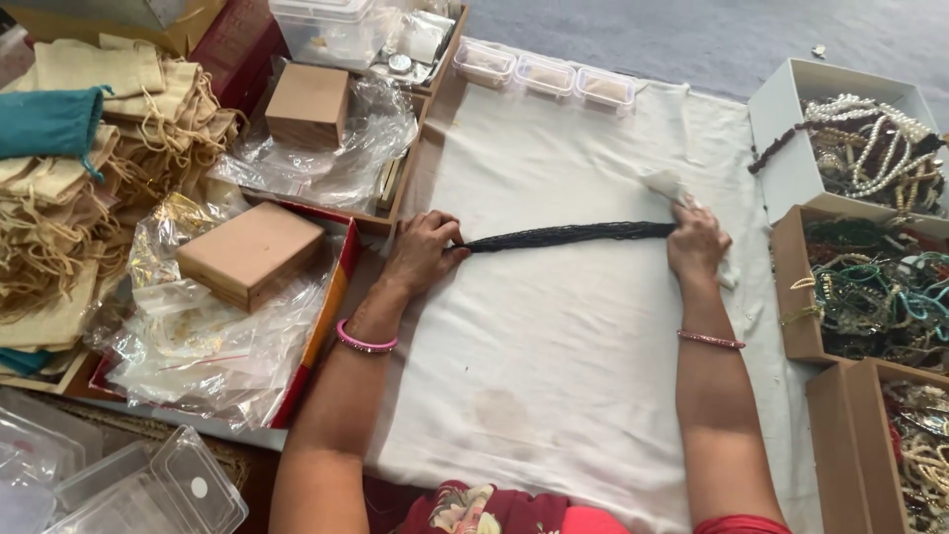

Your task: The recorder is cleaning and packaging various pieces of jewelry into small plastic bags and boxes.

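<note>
Bead strands, dark bundle, lie stretched left-right on white cloth. Left hand fingers pinch one end, right hand fingers grip the other with tissue. Small plastic boxes beyond.

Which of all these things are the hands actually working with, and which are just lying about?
In use:
- left hand and right hand, each holding one end
- bundle of dark bead strands, stretched between them
- white cloth underneath

Lying about:
- wooden boxes
- pile of tan drawstring pouches
- cardboard boxes of necklaces
- small clear plastic containers
- crumpled plastic bags
</note>
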